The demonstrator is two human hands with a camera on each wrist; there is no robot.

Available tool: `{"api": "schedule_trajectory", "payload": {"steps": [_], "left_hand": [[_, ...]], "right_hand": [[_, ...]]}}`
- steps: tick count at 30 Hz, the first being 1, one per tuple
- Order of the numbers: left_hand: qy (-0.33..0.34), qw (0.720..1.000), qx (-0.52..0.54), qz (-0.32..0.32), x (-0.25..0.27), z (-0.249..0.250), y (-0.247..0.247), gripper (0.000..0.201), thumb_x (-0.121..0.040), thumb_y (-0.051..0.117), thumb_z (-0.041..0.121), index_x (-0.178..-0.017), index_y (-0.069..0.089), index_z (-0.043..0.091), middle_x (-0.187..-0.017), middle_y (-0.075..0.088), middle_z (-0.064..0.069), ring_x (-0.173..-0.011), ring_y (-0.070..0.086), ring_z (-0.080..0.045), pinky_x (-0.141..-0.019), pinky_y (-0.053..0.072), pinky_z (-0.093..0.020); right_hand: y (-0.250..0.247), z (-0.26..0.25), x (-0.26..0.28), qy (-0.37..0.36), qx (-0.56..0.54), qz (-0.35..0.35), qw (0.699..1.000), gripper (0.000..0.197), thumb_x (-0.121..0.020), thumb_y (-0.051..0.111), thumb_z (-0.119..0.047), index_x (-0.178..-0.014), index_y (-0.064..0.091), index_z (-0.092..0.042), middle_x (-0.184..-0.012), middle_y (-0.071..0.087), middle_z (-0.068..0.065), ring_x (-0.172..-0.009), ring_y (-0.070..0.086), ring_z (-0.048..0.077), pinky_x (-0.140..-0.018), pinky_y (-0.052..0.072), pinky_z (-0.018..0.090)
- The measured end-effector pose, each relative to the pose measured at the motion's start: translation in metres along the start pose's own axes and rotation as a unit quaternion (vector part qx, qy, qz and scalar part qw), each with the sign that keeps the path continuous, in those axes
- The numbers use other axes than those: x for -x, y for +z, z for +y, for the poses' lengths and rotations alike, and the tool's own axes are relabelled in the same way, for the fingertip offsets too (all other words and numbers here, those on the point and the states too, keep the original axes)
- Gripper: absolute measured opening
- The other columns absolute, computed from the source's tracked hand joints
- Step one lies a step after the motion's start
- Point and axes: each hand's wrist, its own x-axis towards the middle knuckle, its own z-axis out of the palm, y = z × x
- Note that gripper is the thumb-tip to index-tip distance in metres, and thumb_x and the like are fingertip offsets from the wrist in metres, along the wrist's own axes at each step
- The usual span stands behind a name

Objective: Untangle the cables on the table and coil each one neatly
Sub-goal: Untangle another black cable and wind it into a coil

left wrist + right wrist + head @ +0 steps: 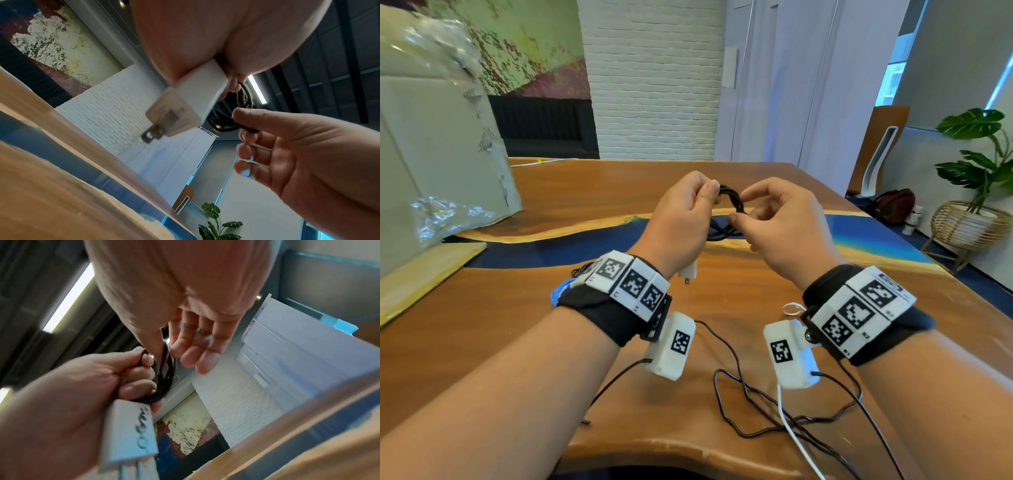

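A coiled black cable [726, 212] is held above the wooden table [756, 284], gripped together with a white plug adapter [191, 104] by the left hand [681, 222]. One strand is pinched by the right hand [784, 222], its other fingers relaxed.

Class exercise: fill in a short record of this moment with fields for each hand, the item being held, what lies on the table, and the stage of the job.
left hand: grips the black cable coil and a white plug adapter
right hand: thumb and forefinger pinch a strand of the coil
black cable coil: held above the table, several loops gathered
table: wooden with a blue band
loose black wires: lie uncoiled on the near edge
white cable: crosses the black wires
stage: one cable nearly coiled; whether the near wires belong to the job cannot be told
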Motion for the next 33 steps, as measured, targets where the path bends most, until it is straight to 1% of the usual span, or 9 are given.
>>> {"api": "schedule_trajectory", "payload": {"steps": [4,7,10,14,19,23,27,30,33], "left_hand": [[-0.011,0.999,0.005,0.039,-0.003,-0.002,-0.001,0.029,-0.105,0.041,0.036,-0.084,0.054,0.02,-0.07,0.049,0.002,-0.068,0.046,-0.02,-0.066,0.044,-0.051],[-0.04,0.998,0.032,0.046,-0.006,-0.006,-0.006,0.029,-0.105,0.042,0.037,-0.084,0.054,0.02,-0.067,0.046,0.002,-0.062,0.043,-0.018,-0.062,0.041,-0.048],[-0.072,0.992,0.087,0.053,-0.009,-0.006,-0.011,0.03,-0.109,0.041,0.03,-0.086,0.054,0.015,-0.06,0.042,0.007,-0.05,0.038,-0.009,-0.055,0.038,-0.029],[-0.12,0.969,0.213,0.037,-0.005,0.006,-0.011,0.031,-0.111,0.037,0.026,-0.087,0.05,0.012,-0.061,0.033,0.004,-0.047,0.028,-0.009,-0.051,0.035,-0.021],[-0.126,0.935,0.33,-0.013,-0.003,0.021,-0.005,0.033,-0.112,0.034,0.025,-0.086,0.049,0.013,-0.058,0.028,0.006,-0.049,0.021,-0.011,-0.058,0.026,-0.031],[-0.118,0.937,0.33,-0.005,-0.004,0.027,-0.001,0.033,-0.112,0.033,0.025,-0.087,0.049,0.012,-0.056,0.03,0.007,-0.049,0.021,-0.011,-0.061,0.017,-0.036],[-0.091,0.958,0.272,0.027,-0.007,0.027,0.001,0.03,-0.112,0.033,0.024,-0.089,0.046,0.011,-0.054,0.03,0.006,-0.047,0.024,-0.011,-0.06,0.027,-0.033],[-0.067,0.973,0.216,0.04,-0.008,0.025,0.001,0.03,-0.112,0.035,0.026,-0.09,0.048,0.01,-0.054,0.035,0.006,-0.048,0.033,-0.012,-0.059,0.034,-0.03],[-0.057,0.978,0.192,0.055,-0.011,0.022,-0.001,0.03,-0.112,0.037,0.027,-0.089,0.048,0.01,-0.054,0.038,0.008,-0.051,0.038,-0.012,-0.059,0.038,-0.03]], "right_hand": [[-0.002,-0.013,0.0,0.101,-0.233,-0.039,0.966,0.018,-0.095,0.068,-0.004,-0.111,0.071,-0.011,-0.081,0.077,0.01,-0.078,0.076,0.021,-0.077,0.064,0.038],[-0.012,-0.015,-0.005,0.128,-0.321,-0.084,0.935,0.018,-0.1,0.059,-0.003,-0.116,0.068,-0.005,-0.074,0.067,0.009,-0.058,0.062,0.02,-0.067,0.058,0.036],[-0.022,-0.011,-0.01,0.08,-0.204,-0.097,0.971,0.016,-0.101,0.059,-0.008,-0.107,0.074,-0.01,-0.07,0.064,0.006,-0.041,0.042,0.01,-0.05,0.043,0.026],[-0.026,-0.005,-0.013,-0.048,0.095,-0.084,0.991,0.016,-0.099,0.064,-0.017,-0.097,0.077,-0.027,-0.073,0.072,-0.011,-0.06,0.059,-0.005,-0.057,0.042,0.006],[-0.011,-0.002,-0.01,-0.102,0.147,-0.023,0.984,0.011,-0.092,0.072,-0.021,-0.097,0.081,-0.026,-0.092,0.071,-0.013,-0.093,0.065,0.009,-0.087,0.049,0.023],[0.005,-0.005,-0.007,-0.001,-0.083,-0.033,0.996,0.014,-0.093,0.07,-0.011,-0.093,0.082,-0.018,-0.088,0.08,-0.001,-0.092,0.074,0.024,-0.09,0.06,0.042],[0.011,-0.011,0.001,0.108,-0.316,-0.082,0.939,0.03,-0.095,0.05,0.009,-0.102,0.076,-0.006,-0.097,0.078,0.016,-0.098,0.073,0.031,-0.099,0.057,0.045],[0.007,-0.013,0.006,0.146,-0.403,-0.105,0.897,0.03,-0.097,0.045,-0.002,-0.109,0.072,-0.002,-0.103,0.075,0.018,-0.1,0.072,0.028,-0.101,0.053,0.041],[0.008,-0.016,0.007,0.13,-0.37,-0.1,0.914,0.022,-0.099,0.057,-0.008,-0.114,0.072,0.0,-0.113,0.075,0.021,-0.112,0.071,0.033,-0.103,0.053,0.042]]}}
